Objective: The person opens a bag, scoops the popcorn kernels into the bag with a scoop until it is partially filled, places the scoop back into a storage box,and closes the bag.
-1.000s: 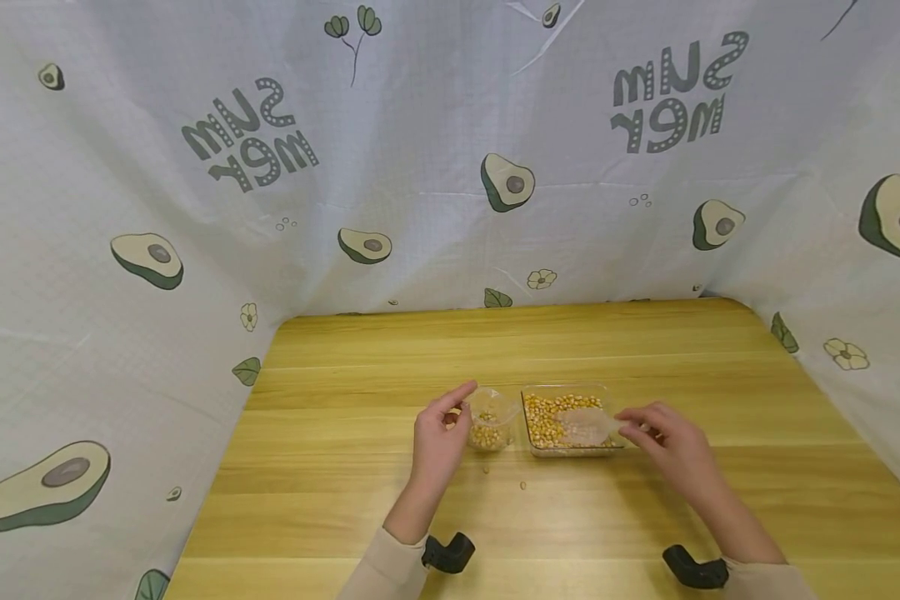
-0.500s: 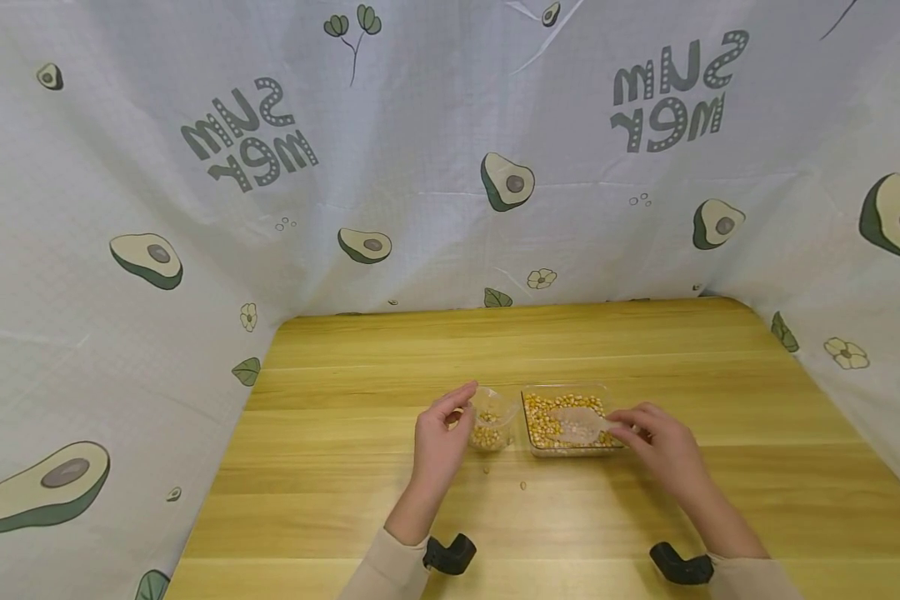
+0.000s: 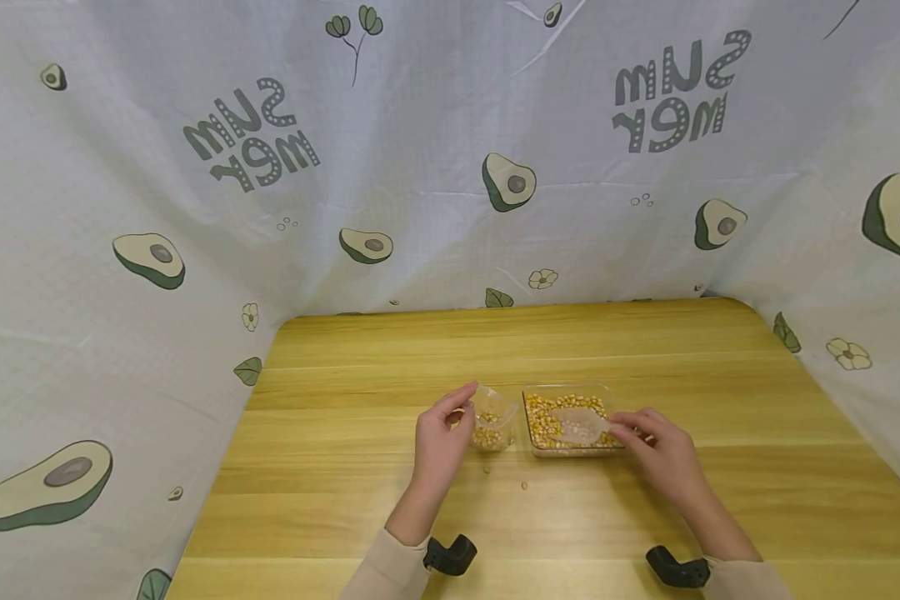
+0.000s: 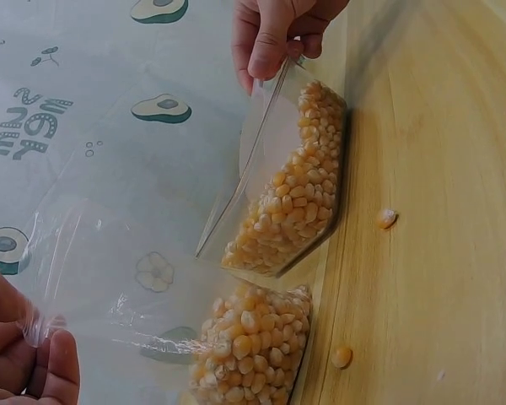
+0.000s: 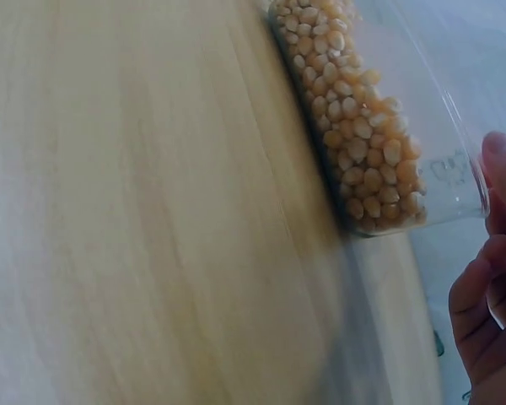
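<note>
My left hand (image 3: 441, 437) pinches the upper edge of a clear plastic bag (image 3: 495, 415), which stands on the table with corn kernels (image 4: 249, 346) in its bottom. Right beside the bag is a rectangular glass container (image 3: 573, 452) holding more corn kernels (image 3: 543, 421). Between thumb and fingers, my right hand (image 3: 667, 458) holds the handle of a pale, translucent plastic scoop (image 3: 579, 423). The scoop's flat blade lies among the kernels inside the container. In the right wrist view the container's glass wall (image 5: 455, 181) is near my fingers, and the scoop is hard to make out.
Two loose kernels lie on the wooden table (image 3: 360, 400) in front of the bag and container: one kernel (image 4: 341, 357) nearer the bag, another kernel (image 4: 387, 218) nearer the container. A white curtain (image 3: 435, 167) printed with avocados surrounds the table's back and sides.
My right hand has moved a little to the left with the scoop, whose blade has shifted slightly left in the kernels. My left hand and the bag have stayed nearly in place.
</note>
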The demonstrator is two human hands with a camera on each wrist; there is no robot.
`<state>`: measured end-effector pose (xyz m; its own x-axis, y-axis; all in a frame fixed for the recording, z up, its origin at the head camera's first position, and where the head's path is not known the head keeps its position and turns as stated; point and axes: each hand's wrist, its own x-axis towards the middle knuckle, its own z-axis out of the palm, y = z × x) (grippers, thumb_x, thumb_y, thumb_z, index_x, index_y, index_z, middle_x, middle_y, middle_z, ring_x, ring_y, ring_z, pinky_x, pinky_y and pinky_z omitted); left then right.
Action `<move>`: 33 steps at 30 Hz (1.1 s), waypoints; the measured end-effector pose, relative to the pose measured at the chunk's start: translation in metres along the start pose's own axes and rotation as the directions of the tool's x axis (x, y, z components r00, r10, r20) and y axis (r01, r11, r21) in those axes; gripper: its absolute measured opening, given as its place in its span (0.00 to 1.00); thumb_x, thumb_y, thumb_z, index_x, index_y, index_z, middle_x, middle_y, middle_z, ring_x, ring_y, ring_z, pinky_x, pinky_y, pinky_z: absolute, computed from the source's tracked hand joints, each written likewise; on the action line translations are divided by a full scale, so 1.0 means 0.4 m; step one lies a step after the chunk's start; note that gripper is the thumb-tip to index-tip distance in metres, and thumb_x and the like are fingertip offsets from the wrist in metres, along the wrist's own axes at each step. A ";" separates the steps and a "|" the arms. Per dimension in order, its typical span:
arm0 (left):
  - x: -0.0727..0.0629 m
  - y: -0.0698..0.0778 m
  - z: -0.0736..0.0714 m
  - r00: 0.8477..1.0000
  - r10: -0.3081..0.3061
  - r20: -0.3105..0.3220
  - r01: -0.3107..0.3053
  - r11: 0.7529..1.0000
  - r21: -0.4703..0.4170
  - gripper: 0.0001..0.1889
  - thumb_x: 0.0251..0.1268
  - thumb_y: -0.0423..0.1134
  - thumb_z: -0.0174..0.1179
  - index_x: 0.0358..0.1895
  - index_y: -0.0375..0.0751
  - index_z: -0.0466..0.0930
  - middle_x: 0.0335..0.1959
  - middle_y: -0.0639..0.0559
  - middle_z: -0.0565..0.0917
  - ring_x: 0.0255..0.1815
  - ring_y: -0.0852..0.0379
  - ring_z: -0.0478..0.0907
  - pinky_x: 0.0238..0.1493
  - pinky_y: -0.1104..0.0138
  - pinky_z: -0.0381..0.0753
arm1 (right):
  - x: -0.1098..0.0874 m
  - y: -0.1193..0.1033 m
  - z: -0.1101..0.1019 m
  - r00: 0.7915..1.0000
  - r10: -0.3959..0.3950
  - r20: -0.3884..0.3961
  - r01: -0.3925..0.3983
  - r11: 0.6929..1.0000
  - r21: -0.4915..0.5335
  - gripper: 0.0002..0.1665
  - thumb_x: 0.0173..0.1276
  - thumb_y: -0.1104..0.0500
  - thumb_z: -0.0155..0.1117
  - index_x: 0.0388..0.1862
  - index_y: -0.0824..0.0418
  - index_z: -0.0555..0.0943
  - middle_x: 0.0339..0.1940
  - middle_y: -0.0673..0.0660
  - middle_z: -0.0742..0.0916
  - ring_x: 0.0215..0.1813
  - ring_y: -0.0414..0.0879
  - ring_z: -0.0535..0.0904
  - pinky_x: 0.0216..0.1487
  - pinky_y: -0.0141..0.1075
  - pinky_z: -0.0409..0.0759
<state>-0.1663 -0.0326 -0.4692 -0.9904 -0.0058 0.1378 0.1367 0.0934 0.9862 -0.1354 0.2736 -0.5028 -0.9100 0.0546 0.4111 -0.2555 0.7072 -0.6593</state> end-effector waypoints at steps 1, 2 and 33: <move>-0.001 0.000 0.000 1.000 -0.008 0.002 0.008 1.000 -0.003 0.16 0.71 0.31 0.56 0.58 0.42 0.85 0.60 0.48 0.84 0.56 0.46 0.80 0.52 0.71 0.79 | -0.002 0.002 0.001 1.000 0.008 0.000 -0.008 1.000 0.009 0.07 0.66 0.63 0.69 0.42 0.59 0.88 0.32 0.47 0.85 0.33 0.25 0.73 0.34 0.19 0.72; -0.001 -0.001 -0.001 1.000 -0.014 0.005 0.014 1.000 -0.008 0.16 0.71 0.31 0.56 0.58 0.42 0.84 0.61 0.48 0.83 0.55 0.45 0.80 0.51 0.71 0.79 | -0.003 0.004 0.001 1.000 0.017 0.000 -0.017 1.000 0.020 0.07 0.66 0.63 0.69 0.42 0.59 0.89 0.32 0.46 0.85 0.33 0.25 0.73 0.35 0.18 0.72; -0.013 0.005 -0.003 0.998 -0.018 0.053 0.017 1.000 0.021 0.27 0.64 0.25 0.54 0.65 0.51 0.78 0.65 0.47 0.77 0.43 0.56 0.71 0.27 0.76 0.69 | -0.020 0.006 0.002 0.963 0.268 -0.001 -0.261 0.939 0.223 0.13 0.67 0.62 0.68 0.47 0.68 0.86 0.35 0.27 0.81 0.35 0.28 0.73 0.32 0.23 0.72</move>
<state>-0.1610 -0.0336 -0.4679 -0.9924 0.0450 0.1148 0.1193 0.1141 0.9863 -0.1289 0.2745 -0.5082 -0.9447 0.2432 0.2200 -0.0750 0.4927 -0.8669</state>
